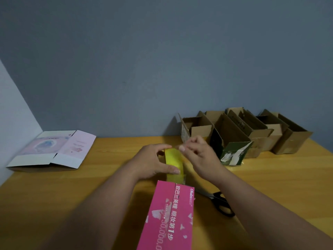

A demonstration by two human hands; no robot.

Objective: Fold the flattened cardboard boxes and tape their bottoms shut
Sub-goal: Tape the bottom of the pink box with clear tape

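Wooden table (90,192): both hands grip yellow tape roll (173,162) beyond pink box (169,217).

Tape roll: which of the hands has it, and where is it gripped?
The left hand grips the yellow tape roll around its outer band, thumb across the front. The right hand pinches at the tape's loose end near the roll's top.

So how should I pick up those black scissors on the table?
Take the scissors by the black handle loops, coming from the right side. The loops lie flat on the table nearest you, and the blade end points away under the pink box, so the handles are probably the easy, safe part to hold.
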